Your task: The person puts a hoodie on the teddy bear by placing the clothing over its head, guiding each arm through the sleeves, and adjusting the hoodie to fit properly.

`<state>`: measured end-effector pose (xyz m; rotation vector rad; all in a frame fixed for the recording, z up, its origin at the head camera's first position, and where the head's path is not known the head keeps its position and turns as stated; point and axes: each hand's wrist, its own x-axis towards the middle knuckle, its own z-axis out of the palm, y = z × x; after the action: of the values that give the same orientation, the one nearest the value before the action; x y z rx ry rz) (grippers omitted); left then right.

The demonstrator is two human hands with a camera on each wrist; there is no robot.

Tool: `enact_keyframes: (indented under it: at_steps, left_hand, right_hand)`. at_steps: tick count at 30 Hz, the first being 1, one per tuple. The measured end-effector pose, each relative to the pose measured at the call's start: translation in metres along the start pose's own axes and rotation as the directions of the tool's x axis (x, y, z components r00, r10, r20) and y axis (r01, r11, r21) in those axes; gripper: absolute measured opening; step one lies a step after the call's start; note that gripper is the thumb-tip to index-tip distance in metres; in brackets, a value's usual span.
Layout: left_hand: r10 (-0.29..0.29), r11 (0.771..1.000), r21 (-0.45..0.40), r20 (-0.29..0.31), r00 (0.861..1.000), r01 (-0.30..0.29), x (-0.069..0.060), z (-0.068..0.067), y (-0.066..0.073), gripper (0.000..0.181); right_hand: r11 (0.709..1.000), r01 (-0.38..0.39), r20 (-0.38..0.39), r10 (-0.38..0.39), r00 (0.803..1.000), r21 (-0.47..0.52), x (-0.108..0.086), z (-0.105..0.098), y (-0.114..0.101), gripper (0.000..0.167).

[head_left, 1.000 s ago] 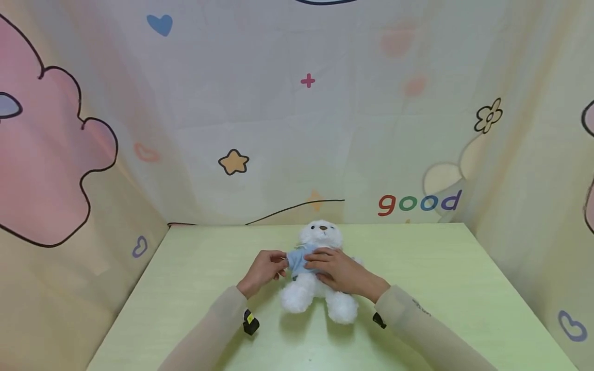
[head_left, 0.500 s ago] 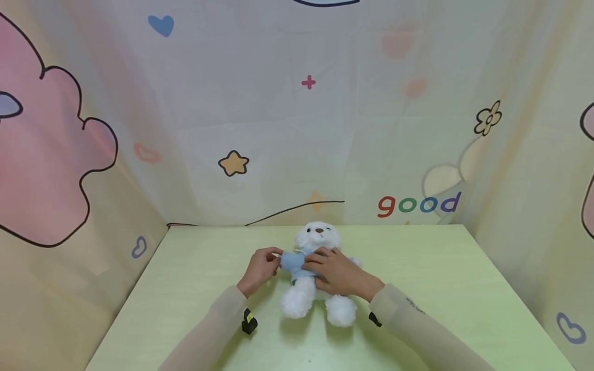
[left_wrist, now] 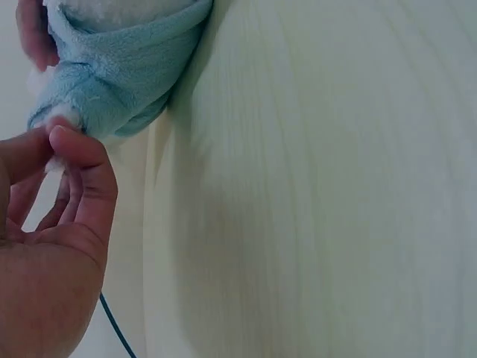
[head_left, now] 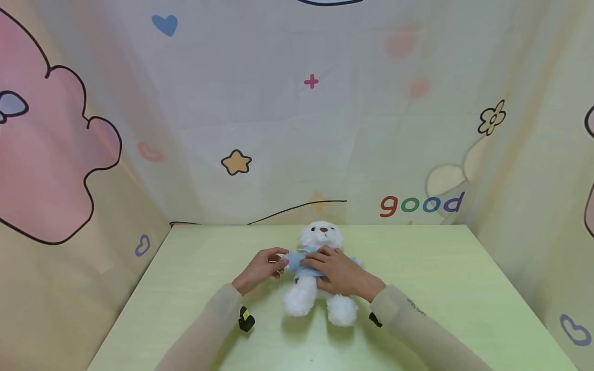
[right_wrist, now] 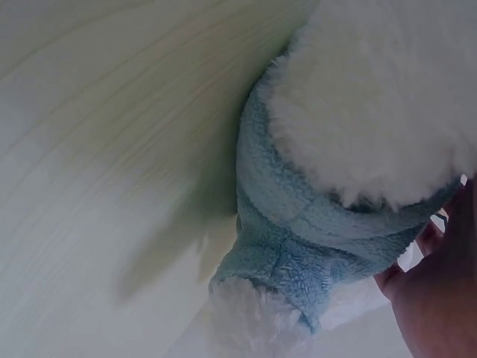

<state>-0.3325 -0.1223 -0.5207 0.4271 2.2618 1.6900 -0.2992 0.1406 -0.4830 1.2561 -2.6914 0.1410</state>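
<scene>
A white plush teddy bear (head_left: 299, 301) in a light blue shirt (head_left: 297, 262) lies face up on the table, its head toward the back edge. My left hand (head_left: 262, 267) is at the sleeve on the bear's left-side arm as I see it. In the left wrist view, thumb and finger pinch the white paw (left_wrist: 62, 118) where it pokes from the cuff. Across the shirt front rests my right hand (head_left: 343, 272), fingers laid over the belly. The right wrist view shows the other sleeve (right_wrist: 279, 261) with a fluffy paw (right_wrist: 250, 321) sticking out.
The pale green table (head_left: 417, 309) meets a printed curtain (head_left: 278, 113) at the back and sides. A black wrist device (head_left: 246, 319) hangs under the left sleeve. A thin dark cable (left_wrist: 117, 324) runs below the left hand.
The left hand shifted slightly left with the bear's arm, then back right. The sleeve now sits higher and the white paw shows at the fingertips. The right hand stays on the shirt.
</scene>
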Motion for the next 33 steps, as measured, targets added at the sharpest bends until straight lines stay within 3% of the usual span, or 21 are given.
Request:
enact_keyframes:
  at_steps: [3, 6, 10, 13, 16, 20, 22, 24, 29, 33]
  left_hand:
    - [0.027, 0.999, 0.019, -0.018, 0.999, -0.026, 0.003, 0.003, 0.003, 0.035]
    - [0.035, 0.997, 0.076, -0.086, 0.996, -0.028, 0.004, 0.006, 0.004, 0.028]
    - [0.019, 0.992, 0.127, -0.184, 0.983, 0.004, 0.003, 0.007, 0.004, 0.021]
    - [0.008, 0.989, 0.146, -0.214, 0.977, 0.024, 0.001, 0.006, 0.002, 0.021]
    - [0.008, 0.992, 0.122, -0.194, 0.981, 0.016, 0.001, 0.006, -0.001, 0.024]
    - [-0.026, 1.0, 0.0, -0.099, 0.995, 0.026, 0.001, 0.006, -0.003, 0.025]
    - [-0.035, 0.999, -0.023, -0.072, 0.997, 0.033, 0.0, 0.005, -0.003, 0.026]
    - [-0.026, 0.999, -0.02, -0.085, 0.996, 0.025, 0.001, 0.005, -0.002, 0.027]
    - [0.028, 0.996, 0.085, -0.174, 0.984, -0.013, 0.004, 0.008, 0.0, 0.014]
    - [0.065, 0.987, 0.154, -0.199, 0.978, -0.034, 0.005, 0.012, 0.002, 0.017]
  right_hand:
    - [1.0, -0.009, 0.019, 0.009, 1.0, -0.004, 0.003, -0.001, 0.0, 0.051]
    - [1.0, -0.013, 0.029, 0.012, 1.0, 0.01, 0.004, -0.002, 0.0, 0.048]
    - [1.0, -0.01, 0.019, 0.01, 1.0, 0.025, 0.005, 0.0, 0.002, 0.041]
    - [0.999, -0.002, 0.008, 0.001, 1.0, 0.033, 0.007, 0.003, 0.003, 0.036]
    - [1.0, 0.001, -0.01, -0.001, 1.0, 0.03, 0.007, 0.005, 0.002, 0.033]
    - [0.999, 0.028, -0.03, -0.028, 0.999, 0.018, 0.002, 0.006, 0.002, 0.034]
    - [0.998, 0.051, -0.052, -0.05, 0.997, 0.022, -0.001, 0.005, 0.003, 0.036]
    - [0.996, 0.08, -0.083, -0.076, 0.994, 0.039, -0.004, 0.003, 0.004, 0.036]
    - [0.987, 0.133, -0.189, -0.116, 0.975, 0.085, -0.014, 0.001, 0.007, 0.035]
    - [0.994, 0.09, -0.313, -0.066, 0.947, 0.063, -0.022, 0.001, 0.01, 0.028]
